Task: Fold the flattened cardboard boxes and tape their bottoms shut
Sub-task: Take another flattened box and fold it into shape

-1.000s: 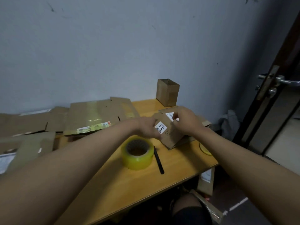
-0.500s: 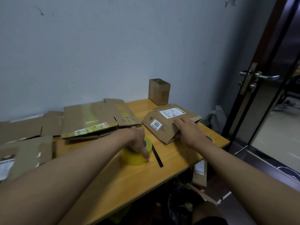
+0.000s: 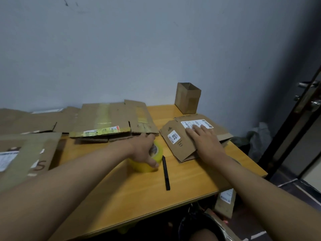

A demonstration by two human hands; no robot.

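On the wooden table [image 3: 182, 185] in front of you sits a roll of yellow tape [image 3: 147, 160]. Your left hand [image 3: 145, 149] is on top of it. Your fingers curl down over the roll and your thumb [image 3: 152, 163] presses its near side, so you are gripping the tape. The roll looks a bit tipped, with its hole facing up and to the right.

Just to the right of the tape lies a thin black pen [image 3: 165, 173], flat on the wood and not touching the roll.

Your right hand [image 3: 205, 140] lies flat on a small brown cardboard box [image 3: 178, 145] that is squashed down. Your fingers are spread out straight, not closed on anything, and their tips touch the big white label [image 3: 206, 122] on the box. A smaller white sticker [image 3: 173, 137] reads 4012. The box sits near the right edge of the table, close beside the tape.

Behind the tape is a pile of flat cardboard [image 3: 107, 120] with old shiny tape on it. More flat cardboard [image 3: 27, 153] covers the left side of the table.

At the back, near the grey wall [image 3: 139, 49], one little box [image 3: 188, 98] stands up with its top open. It is well apart from your hands.

Down under the right edge of the table, another piece of cardboard [image 3: 224, 206] with a white label leans in the dark.
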